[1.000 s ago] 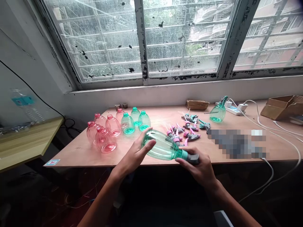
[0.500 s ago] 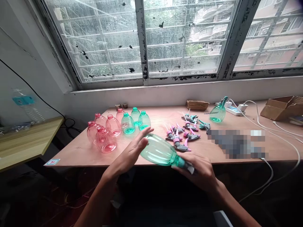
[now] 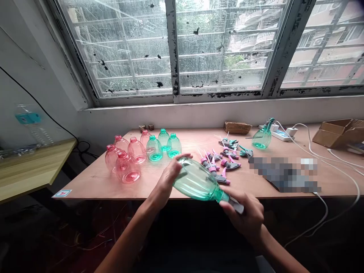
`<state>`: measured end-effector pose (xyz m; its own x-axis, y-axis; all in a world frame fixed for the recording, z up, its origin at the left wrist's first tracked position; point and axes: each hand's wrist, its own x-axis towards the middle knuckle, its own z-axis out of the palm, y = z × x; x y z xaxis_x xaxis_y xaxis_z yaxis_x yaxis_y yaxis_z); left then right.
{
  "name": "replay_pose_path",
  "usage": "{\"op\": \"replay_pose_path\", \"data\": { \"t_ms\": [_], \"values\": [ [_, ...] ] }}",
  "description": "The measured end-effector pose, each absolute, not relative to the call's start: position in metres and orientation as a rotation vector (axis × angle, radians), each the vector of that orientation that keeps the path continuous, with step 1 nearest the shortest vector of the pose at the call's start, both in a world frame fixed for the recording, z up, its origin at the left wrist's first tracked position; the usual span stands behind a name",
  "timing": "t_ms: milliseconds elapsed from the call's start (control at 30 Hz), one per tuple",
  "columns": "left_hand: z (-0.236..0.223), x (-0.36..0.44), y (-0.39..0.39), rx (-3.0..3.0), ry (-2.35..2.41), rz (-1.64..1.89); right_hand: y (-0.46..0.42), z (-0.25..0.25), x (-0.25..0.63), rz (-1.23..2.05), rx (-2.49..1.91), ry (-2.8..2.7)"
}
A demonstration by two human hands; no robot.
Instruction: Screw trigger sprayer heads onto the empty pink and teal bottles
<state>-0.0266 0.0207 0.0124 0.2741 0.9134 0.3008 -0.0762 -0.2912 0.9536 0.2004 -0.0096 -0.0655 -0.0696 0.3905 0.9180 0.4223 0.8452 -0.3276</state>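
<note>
A green see-through spray bottle [image 3: 197, 180] lies tilted in the air in front of the table edge, its base to the upper left. My left hand [image 3: 168, 176] is closed around the base end, fingers over its far side. At the other end, my right hand [image 3: 246, 216] grips the grey and green spray head, which its fingers partly hide. Behind the bottle, several pink and grey spray heads [image 3: 223, 178] lie in a loose pile with a few teal ones [image 3: 246, 151]. Several open pink bottles [image 3: 127, 168] and green bottles [image 3: 155, 149] stand upright to the left.
A green bottle with a fitted spray head [image 3: 261, 137] stands at the back right, near a white power strip [image 3: 281, 134] and cables. Cardboard boxes [image 3: 335, 132] sit farther right. A blurred-out dark object [image 3: 284, 176] lies at the right front. A second table [image 3: 34, 170] is at left.
My left hand came away from the bottle's base, fingers spread, then closed on it again. The bottle tilted further, its spray head end moving lower and slightly right with my right hand.
</note>
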Motion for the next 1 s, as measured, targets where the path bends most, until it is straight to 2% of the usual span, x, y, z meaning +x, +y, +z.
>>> {"op": "replay_pose_path", "data": {
  "t_ms": [67, 133, 300, 500, 633, 733, 900, 1000],
  "values": [
    [0.010, -0.025, 0.023, 1.314, 0.764, 1.124, -0.005, -0.067, 0.206, -0.238, -0.514, -1.776],
    [0.005, -0.022, 0.024, 1.246, 0.779, 1.128, -0.002, -0.067, 0.207, -0.197, -0.558, -1.771],
    [-0.010, -0.008, 0.019, 1.264, 0.867, 1.425, 0.002, -0.065, 0.201, 0.431, -0.841, -1.520],
    [-0.011, -0.006, 0.006, 1.522, 0.919, 1.571, 0.003, -0.059, 0.195, 1.051, -0.769, -1.295],
    [-0.002, -0.013, 0.002, 1.649, 0.851, 1.586, 0.002, -0.057, 0.204, 1.095, -0.718, -1.315],
    [0.004, -0.014, 0.005, 1.488, 0.756, 1.558, 0.007, -0.054, 0.217, 1.059, -0.619, -1.350],
    [-0.006, -0.004, 0.016, 1.179, 0.651, 1.911, 0.013, -0.049, 0.204, 1.261, -0.556, -1.325],
    [-0.028, 0.002, 0.024, 1.591, 0.697, 1.917, 0.014, -0.049, 0.180, 1.294, -0.619, -1.492]
  ]
}}
